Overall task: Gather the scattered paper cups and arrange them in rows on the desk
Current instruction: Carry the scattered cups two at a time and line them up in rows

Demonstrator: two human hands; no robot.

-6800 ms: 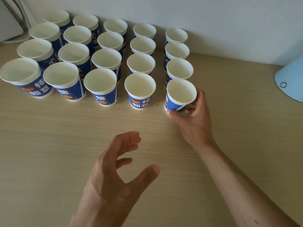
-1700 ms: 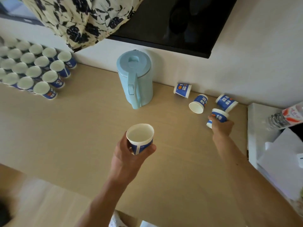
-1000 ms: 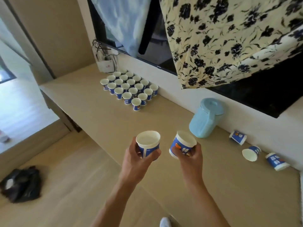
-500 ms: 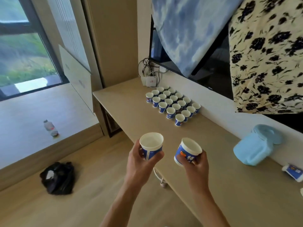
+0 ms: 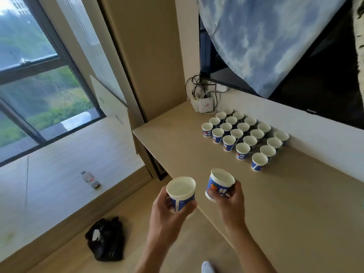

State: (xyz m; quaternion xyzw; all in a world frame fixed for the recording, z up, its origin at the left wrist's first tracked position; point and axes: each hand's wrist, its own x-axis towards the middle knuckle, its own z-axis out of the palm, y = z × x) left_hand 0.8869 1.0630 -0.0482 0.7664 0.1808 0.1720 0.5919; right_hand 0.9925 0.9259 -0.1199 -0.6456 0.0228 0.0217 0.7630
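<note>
Carrying step: the left hand (image 5: 167, 213) grips an upright cup (image 5: 181, 192) and the right hand (image 5: 231, 203) a tilted cup (image 5: 219, 184) — fingers wrapped round each — over the near edge of the tabletop (image 5: 295, 213). The next move likely calls for standing both in line beside the far rows of cups (image 5: 244, 134).

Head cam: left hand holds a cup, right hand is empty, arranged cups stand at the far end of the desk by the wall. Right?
One thing is off: the right hand is not empty. In the head view it grips a second cup, tilted. The rest holds: the left hand holds a cup, and the arranged cups stand at the far end of the desk by the wall.
</note>
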